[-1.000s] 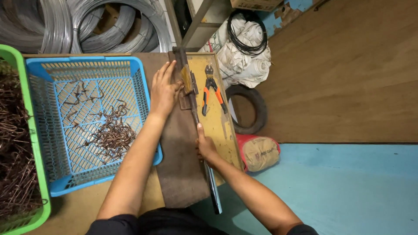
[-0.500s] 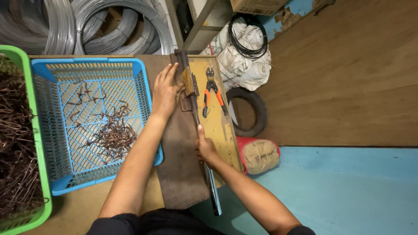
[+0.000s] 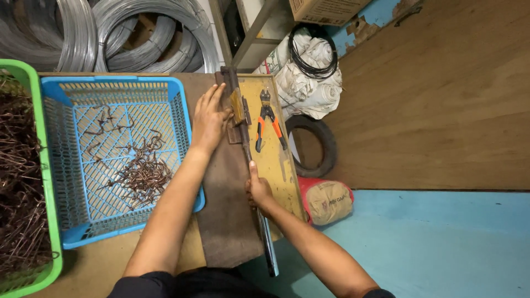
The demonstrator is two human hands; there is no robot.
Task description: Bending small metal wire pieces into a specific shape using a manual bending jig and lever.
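My left hand (image 3: 208, 117) lies flat with fingers together beside the head of a metal bending tool (image 3: 238, 110) fixed to a yellow board (image 3: 276, 160); whether it pins a wire there is hidden. My right hand (image 3: 258, 190) is closed around the tool's long metal lever (image 3: 265, 237), which runs toward me over the bench's front edge. A brown cloth (image 3: 226, 215) covers the bench under my left forearm. A blue basket (image 3: 72, 165) left of my hand holds a small heap of bent rusty wire pieces (image 3: 141, 174).
A green basket (image 3: 44, 182) full of rusty wire pieces sits at the far left. Orange-handled pliers (image 3: 268, 124) lie on the yellow board. Coils of grey wire (image 3: 110, 33) stand behind the bench. A tyre (image 3: 326, 143), white sacks (image 3: 309, 77) and a tan bag (image 3: 328, 201) lie on the floor to the right.
Both hands stay where they were, the left at the tool head and the right on the lever. The camera view has shifted slightly.
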